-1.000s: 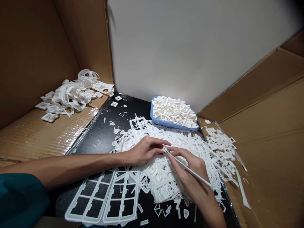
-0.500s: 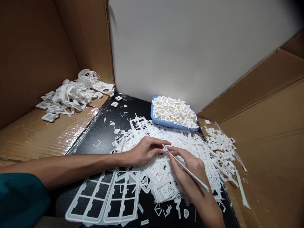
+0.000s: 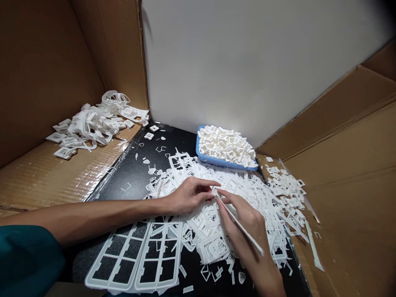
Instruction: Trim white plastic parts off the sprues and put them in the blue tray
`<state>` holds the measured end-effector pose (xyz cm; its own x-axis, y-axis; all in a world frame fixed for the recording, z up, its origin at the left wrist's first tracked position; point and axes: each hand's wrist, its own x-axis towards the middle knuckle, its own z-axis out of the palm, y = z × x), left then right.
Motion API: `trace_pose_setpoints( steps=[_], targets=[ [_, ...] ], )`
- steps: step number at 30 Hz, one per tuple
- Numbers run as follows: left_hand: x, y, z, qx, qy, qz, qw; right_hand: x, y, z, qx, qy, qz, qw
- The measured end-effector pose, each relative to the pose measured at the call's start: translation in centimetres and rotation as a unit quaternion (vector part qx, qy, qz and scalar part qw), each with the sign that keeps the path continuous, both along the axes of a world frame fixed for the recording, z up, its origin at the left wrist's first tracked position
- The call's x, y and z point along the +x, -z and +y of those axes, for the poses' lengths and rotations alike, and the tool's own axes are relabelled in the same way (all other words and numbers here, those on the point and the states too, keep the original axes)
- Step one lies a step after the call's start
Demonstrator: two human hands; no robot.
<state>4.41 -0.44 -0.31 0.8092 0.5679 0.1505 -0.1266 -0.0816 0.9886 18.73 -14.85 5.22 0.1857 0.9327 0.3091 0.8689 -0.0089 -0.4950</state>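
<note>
My left hand [image 3: 190, 196] pinches a small white square plastic piece [image 3: 214, 190] between thumb and fingertips, above a spread of white plastic scraps and frames [image 3: 213, 216]. In my right hand [image 3: 247, 216] lies a slim white stick-like tool [image 3: 243, 230], held like a pen. The tool's tip meets the small piece or lies right against it; the exact contact is partly hidden by my fingers. Whether the tool is a blade or tweezers cannot be made out.
A blue basket [image 3: 224, 165] heaped with small white pieces stands at the back. Empty white grid frames [image 3: 157, 284] lie at the front left. White pieces are piled on cardboard at left [image 3: 89, 123] and right [image 3: 286, 189]. Cardboard walls [image 3: 349, 136] flank the black table [image 3: 126, 169].
My right hand has shifted slightly left, and the tool's rear end has moved left and a little down. My left hand keeps its pinch on the piece, nearly still.
</note>
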Motion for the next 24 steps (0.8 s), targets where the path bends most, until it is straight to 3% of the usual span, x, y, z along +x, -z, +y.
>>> trace_pose_setpoints(
  steps=[4,11,16,24],
  targets=[
    [0.1,0.1,0.3,-0.047,0.018,-0.011,0.999,0.0,-0.1,0.2,-0.002,0.051,0.117,0.992],
    [-0.3,-0.1,-0.2,-0.110,0.053,-0.046,0.991,-0.9,0.4,1.0,0.061,0.105,0.192,0.974],
    [-0.7,-0.6,-0.1,-0.133,0.120,-0.062,0.982,-1.2,0.5,1.5,0.085,0.082,0.183,0.976],
    [0.3,0.6,0.7,-0.162,0.077,-0.099,0.979,0.6,-0.9,2.4,0.055,0.015,0.094,0.994]
  ],
)
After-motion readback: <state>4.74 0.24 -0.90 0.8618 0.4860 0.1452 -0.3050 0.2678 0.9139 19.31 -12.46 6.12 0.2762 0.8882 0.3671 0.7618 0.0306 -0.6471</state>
